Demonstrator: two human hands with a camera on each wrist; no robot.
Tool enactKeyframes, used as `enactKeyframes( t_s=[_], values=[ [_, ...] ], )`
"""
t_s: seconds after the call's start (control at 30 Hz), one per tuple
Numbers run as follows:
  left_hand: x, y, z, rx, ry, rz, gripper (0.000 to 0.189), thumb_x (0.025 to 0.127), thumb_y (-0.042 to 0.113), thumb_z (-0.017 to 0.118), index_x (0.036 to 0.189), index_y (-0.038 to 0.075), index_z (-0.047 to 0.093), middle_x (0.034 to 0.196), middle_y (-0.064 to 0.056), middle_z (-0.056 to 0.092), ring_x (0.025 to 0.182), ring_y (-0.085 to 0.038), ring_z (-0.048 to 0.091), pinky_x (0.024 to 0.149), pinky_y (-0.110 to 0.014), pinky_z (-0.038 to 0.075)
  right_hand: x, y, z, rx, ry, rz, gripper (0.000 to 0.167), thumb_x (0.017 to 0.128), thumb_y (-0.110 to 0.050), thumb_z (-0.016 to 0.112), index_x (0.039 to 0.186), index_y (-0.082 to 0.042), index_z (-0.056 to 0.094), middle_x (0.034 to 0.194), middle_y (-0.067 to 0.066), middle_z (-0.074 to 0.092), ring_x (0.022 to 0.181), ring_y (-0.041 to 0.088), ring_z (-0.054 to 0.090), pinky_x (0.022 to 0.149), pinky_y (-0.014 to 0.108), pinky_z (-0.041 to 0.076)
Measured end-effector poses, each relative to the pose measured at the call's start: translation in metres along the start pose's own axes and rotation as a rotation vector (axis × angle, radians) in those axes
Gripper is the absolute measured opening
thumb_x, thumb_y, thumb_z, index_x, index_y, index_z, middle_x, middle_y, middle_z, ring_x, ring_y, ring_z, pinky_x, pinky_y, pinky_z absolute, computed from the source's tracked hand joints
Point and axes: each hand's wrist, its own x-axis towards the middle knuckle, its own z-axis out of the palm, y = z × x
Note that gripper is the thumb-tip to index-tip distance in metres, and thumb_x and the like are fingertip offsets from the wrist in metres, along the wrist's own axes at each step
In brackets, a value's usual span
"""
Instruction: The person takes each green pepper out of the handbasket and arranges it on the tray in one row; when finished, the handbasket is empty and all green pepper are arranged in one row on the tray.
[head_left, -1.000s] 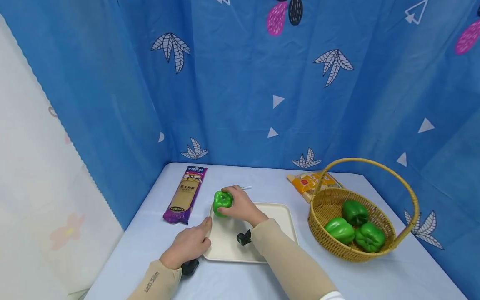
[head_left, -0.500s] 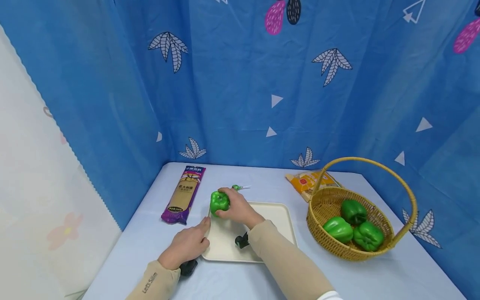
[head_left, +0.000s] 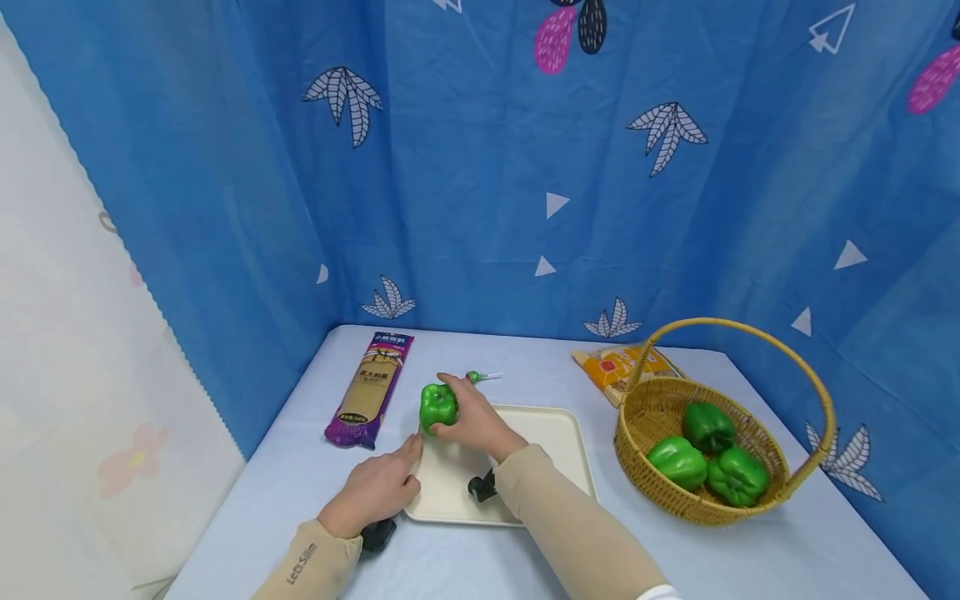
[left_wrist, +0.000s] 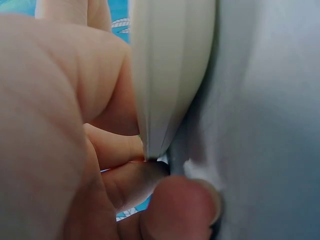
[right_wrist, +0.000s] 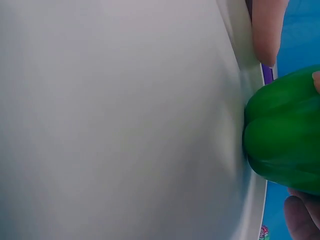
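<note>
My right hand (head_left: 474, 419) grips a green bell pepper (head_left: 438, 406) at the far left corner of a cream rectangular tray (head_left: 558, 450), thumb on the near side and fingers on the far side. In the right wrist view, the glossy pepper (right_wrist: 285, 132) sits right at the tray's rim (right_wrist: 255, 205). On the tray's left side, my left hand (head_left: 372, 490) holds the rim, its index finger pointing along the edge toward the pepper. The left wrist view has the tray's edge (left_wrist: 167, 75) between bent fingers (left_wrist: 122, 187) close above the tabletop.
A wicker basket (head_left: 637, 475) with a tall handle stands on the right, holding 3 green bell peppers (head_left: 738, 475). Behind it lies an orange food packet (head_left: 615, 364). A purple pasta bag (head_left: 370, 390) lies at left, and a lollipop (head_left: 480, 377) behind the tray.
My right hand and the bell pepper have shifted slightly left, uncovering the lollipop's head behind them. My left hand stays at the tray's rim.
</note>
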Motion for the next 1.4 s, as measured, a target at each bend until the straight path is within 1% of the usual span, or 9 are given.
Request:
enactKeyframes(
  t_s=[0.33, 0.47, 0.57, 0.63, 0.8, 0.93, 1.1, 1.23, 1.4],
  values=[
    [0.003, 0.007, 0.003, -0.01, -0.003, 0.019, 0.068, 0.09, 0.016, 0.059, 0.154, -0.001, 0.044, 0.158, -0.014, 0.047, 0.061, -0.015, 0.047, 0.055, -0.035, 0.039, -0.007, 0.005, -0.003, -0.034, 0.012, 0.005, 0.097, 0.085, -0.033, 0.083, 0.164, -0.027, 0.027, 0.149, 0.01, 0.049, 0.128, 0.025, 0.056, 0.105, 0.047, 0.048],
    [0.005, 0.008, 0.006, -0.009, -0.014, 0.017, 0.068, 0.091, 0.017, 0.058, 0.155, 0.0, 0.043, 0.159, -0.013, 0.046, 0.061, -0.015, 0.047, 0.055, -0.035, 0.04, -0.011, 0.005, -0.008, -0.07, 0.004, 0.017, 0.099, 0.085, -0.037, 0.082, 0.164, -0.029, 0.024, 0.158, 0.01, 0.042, 0.139, 0.029, 0.049, 0.111, 0.051, 0.043],
    [0.006, 0.008, 0.007, -0.012, -0.019, 0.015, 0.068, 0.091, 0.018, 0.058, 0.155, 0.0, 0.043, 0.16, -0.013, 0.045, 0.06, -0.014, 0.045, 0.054, -0.033, 0.038, -0.017, 0.003, -0.022, -0.081, 0.002, 0.027, 0.102, 0.084, -0.04, 0.082, 0.165, -0.028, 0.022, 0.164, 0.01, 0.036, 0.148, 0.033, 0.04, 0.116, 0.054, 0.037],
    [0.006, 0.009, 0.007, -0.015, -0.023, 0.009, 0.069, 0.091, 0.019, 0.058, 0.156, 0.001, 0.042, 0.16, -0.013, 0.045, 0.057, -0.014, 0.043, 0.052, -0.032, 0.036, -0.024, 0.005, -0.038, -0.079, 0.018, 0.033, 0.101, 0.084, -0.04, 0.082, 0.165, -0.027, 0.023, 0.165, 0.01, 0.035, 0.15, 0.033, 0.037, 0.116, 0.056, 0.035],
    [0.007, 0.009, 0.005, -0.021, -0.029, -0.009, 0.07, 0.092, 0.02, 0.058, 0.158, 0.003, 0.039, 0.162, -0.011, 0.043, 0.05, -0.014, 0.035, 0.049, -0.032, 0.032, -0.048, 0.021, -0.094, -0.12, 0.122, 0.023, 0.084, 0.087, -0.039, 0.079, 0.159, -0.024, 0.039, 0.161, 0.006, 0.042, 0.143, 0.032, 0.045, 0.112, 0.057, 0.041],
    [0.008, 0.007, 0.001, -0.001, -0.028, -0.008, 0.07, 0.093, 0.02, 0.057, 0.158, 0.002, 0.038, 0.162, -0.011, 0.042, 0.051, -0.014, 0.032, 0.05, -0.033, 0.031, -0.075, 0.038, -0.148, -0.196, 0.219, -0.024, 0.068, 0.09, -0.036, 0.077, 0.15, -0.016, 0.052, 0.156, 0.01, 0.048, 0.135, 0.035, 0.052, 0.105, 0.059, 0.047],
    [0.007, 0.001, -0.002, 0.013, -0.033, -0.011, 0.068, 0.094, 0.02, 0.056, 0.158, 0.003, 0.038, 0.163, -0.01, 0.041, 0.053, -0.014, 0.031, 0.05, -0.033, 0.029, -0.114, 0.057, -0.207, -0.276, 0.283, 0.021, 0.053, 0.094, -0.032, 0.074, 0.141, -0.012, 0.06, 0.148, 0.012, 0.053, 0.128, 0.038, 0.054, 0.098, 0.06, 0.05],
    [0.006, -0.001, -0.002, 0.009, -0.039, -0.013, 0.069, 0.094, 0.02, 0.057, 0.158, 0.003, 0.038, 0.163, -0.01, 0.041, 0.053, -0.015, 0.033, 0.05, -0.033, 0.03, -0.141, 0.078, -0.24, -0.346, 0.289, 0.112, 0.05, 0.097, -0.032, 0.071, 0.138, -0.008, 0.06, 0.146, 0.016, 0.051, 0.126, 0.042, 0.054, 0.094, 0.061, 0.051],
    [0.006, -0.001, 0.0, -0.011, -0.044, -0.007, 0.069, 0.094, 0.021, 0.058, 0.158, 0.003, 0.038, 0.163, -0.011, 0.04, 0.061, -0.015, 0.045, 0.052, -0.033, 0.034, -0.17, 0.106, -0.258, -0.388, 0.311, 0.184, 0.046, 0.099, -0.034, 0.066, 0.132, -0.002, 0.064, 0.132, 0.02, 0.059, 0.12, 0.044, 0.056, 0.095, 0.065, 0.047]
  ],
)
